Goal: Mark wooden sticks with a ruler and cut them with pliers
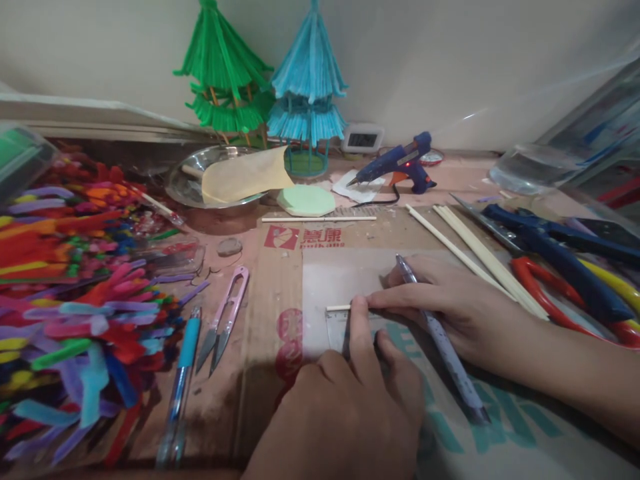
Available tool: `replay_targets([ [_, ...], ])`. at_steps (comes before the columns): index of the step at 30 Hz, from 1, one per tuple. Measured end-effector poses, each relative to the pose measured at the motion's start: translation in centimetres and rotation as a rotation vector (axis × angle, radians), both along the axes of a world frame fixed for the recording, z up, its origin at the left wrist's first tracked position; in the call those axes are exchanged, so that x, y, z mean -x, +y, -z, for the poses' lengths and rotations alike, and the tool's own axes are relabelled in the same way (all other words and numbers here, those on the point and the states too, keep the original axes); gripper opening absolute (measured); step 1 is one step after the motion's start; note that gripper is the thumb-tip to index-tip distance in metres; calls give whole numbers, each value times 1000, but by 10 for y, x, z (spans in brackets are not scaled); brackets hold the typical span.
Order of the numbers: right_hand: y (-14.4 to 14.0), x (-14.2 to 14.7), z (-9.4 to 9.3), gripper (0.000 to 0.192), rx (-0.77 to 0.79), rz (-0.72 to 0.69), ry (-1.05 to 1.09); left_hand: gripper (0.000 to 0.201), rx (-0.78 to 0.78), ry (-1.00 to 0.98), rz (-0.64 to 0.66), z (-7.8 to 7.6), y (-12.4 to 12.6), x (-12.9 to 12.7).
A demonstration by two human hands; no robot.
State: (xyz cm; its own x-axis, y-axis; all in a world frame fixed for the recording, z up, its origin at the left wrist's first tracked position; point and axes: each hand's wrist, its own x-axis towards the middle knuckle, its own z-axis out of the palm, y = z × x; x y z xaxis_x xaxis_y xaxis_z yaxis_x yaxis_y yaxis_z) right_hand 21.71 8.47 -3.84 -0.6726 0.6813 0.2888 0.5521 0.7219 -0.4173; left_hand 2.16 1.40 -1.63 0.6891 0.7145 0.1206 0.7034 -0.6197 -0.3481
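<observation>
The left hand (350, 400) presses its index fingertip onto a short pale stick (338, 308) lying along what seems a clear ruler (337, 328); whether its grip clamps anything, I cannot tell. The right hand (445, 293) has its grip pinching a pen (453, 358). The stick should handle light and stiff (thin enough to roll or snap), best taken near its ends. Longer sticks (490, 258) lie beside, a glue gun (400, 160) farther back on the counter (465, 175).
</observation>
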Motion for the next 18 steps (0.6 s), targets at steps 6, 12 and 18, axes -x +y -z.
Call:
replay_targets([
  [6,0,-1,2,22,0,-7,12,35,27,8,9,0,0,0],
  [12,1,-2,3,21,-3,-3,39,34,14,30,1,-3,0,-1],
  [18,1,0,2,21,-5,3,27,33,25,36,6,-5,1,-1],
])
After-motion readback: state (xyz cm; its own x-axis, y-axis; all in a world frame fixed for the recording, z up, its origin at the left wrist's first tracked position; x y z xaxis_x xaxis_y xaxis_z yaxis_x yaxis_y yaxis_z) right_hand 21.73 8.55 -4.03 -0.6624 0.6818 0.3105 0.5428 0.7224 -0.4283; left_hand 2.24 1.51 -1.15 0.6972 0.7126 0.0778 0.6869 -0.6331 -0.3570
